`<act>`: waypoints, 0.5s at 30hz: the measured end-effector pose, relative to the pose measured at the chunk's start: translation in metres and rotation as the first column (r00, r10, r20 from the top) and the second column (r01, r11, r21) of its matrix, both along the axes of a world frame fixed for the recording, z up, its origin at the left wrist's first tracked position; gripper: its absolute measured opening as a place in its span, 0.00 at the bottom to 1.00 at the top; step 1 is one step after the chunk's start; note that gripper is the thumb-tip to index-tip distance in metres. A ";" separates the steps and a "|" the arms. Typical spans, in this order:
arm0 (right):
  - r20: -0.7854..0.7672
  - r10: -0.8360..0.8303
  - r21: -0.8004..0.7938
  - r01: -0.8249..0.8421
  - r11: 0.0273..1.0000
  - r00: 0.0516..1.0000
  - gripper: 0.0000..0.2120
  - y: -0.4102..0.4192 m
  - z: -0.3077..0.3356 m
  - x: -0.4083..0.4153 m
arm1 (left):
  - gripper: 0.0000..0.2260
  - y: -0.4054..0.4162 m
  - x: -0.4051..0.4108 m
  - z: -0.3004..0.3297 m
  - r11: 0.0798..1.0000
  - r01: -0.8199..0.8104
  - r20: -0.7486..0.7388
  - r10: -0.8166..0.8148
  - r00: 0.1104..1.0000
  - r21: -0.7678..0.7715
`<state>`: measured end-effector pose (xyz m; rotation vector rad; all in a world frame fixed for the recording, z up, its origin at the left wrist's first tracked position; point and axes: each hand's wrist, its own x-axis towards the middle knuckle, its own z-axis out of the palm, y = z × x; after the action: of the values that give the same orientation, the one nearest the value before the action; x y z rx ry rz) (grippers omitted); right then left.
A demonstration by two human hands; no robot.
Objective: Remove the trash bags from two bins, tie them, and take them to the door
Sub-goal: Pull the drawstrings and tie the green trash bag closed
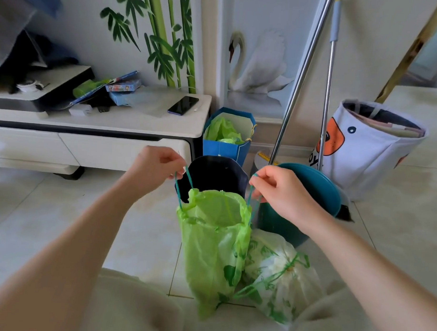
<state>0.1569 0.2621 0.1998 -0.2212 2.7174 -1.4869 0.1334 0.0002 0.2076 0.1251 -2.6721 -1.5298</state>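
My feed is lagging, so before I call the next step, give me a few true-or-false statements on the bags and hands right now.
1. Each hand pinches a drawstring loop of the green bag: left hand, right hand. True.
2. The green bag's mouth is cinched shut. False: it gapes open.
3. The white bag on the floor is tied. True.
4. The phone lies on the floor. False: it lies on the cabinet.

Pale tiled floor [62, 209] — white cabinet [102, 126] against a wall [98, 37] painted with bamboo [167, 39] and a swan [260, 62].
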 end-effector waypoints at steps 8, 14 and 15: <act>-0.286 -0.090 -0.100 0.064 0.993 0.954 0.07 -0.001 0.013 0.011 | 0.06 0.015 0.031 0.009 0.999 0.022 -0.025 -0.021 0.999 0.043; -0.140 -0.047 -0.191 0.019 0.981 0.989 0.06 -0.007 0.007 0.011 | 0.06 0.038 0.039 0.009 0.963 -0.008 0.043 -0.004 0.999 0.270; -0.134 -0.032 -0.191 0.006 0.982 0.991 0.06 -0.008 0.007 0.011 | 0.07 0.044 0.043 0.009 0.960 0.023 0.058 -0.041 0.997 0.280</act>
<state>0.1681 0.2544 0.2069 -0.3149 2.6829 -1.8029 0.1761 0.0442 0.2161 0.1463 -2.4974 -1.9377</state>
